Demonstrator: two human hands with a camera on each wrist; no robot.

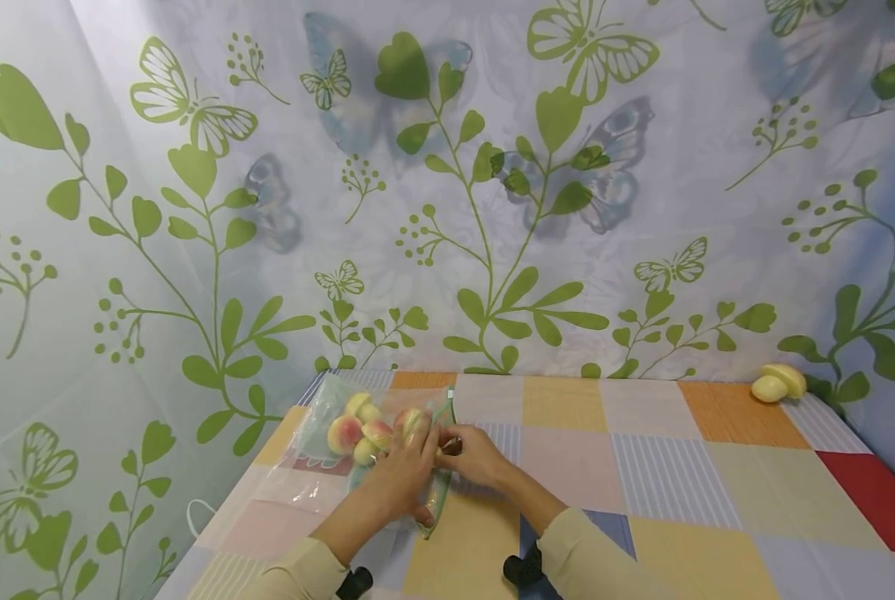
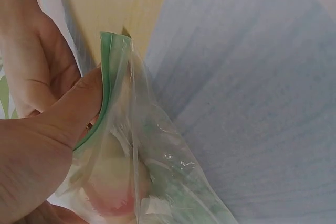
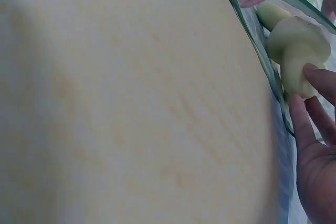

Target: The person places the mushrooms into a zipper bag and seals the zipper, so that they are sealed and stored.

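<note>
A clear zip bag (image 1: 320, 479) with a green zip edge (image 2: 108, 77) lies on the table, with toy mushrooms (image 1: 361, 407) and peaches (image 1: 345, 434) inside it. My left hand (image 1: 406, 475) lies over the bag's mouth and holds it, the thumb (image 2: 79, 103) hooked on the green edge. At that opening my right hand (image 1: 473, 454) pinches a pale mushroom (image 3: 298, 51) by the stem, thumb and fingers around its lower end. Its cap points into the bag between the two green edges. Much of the right hand is hidden in the left wrist view.
Another yellow mushroom (image 1: 779, 382) lies at the far right corner of the table. A patchwork cloth (image 1: 665, 483) covers the table. Behind it hangs a curtain (image 1: 417, 250) printed with leaves and butterflies.
</note>
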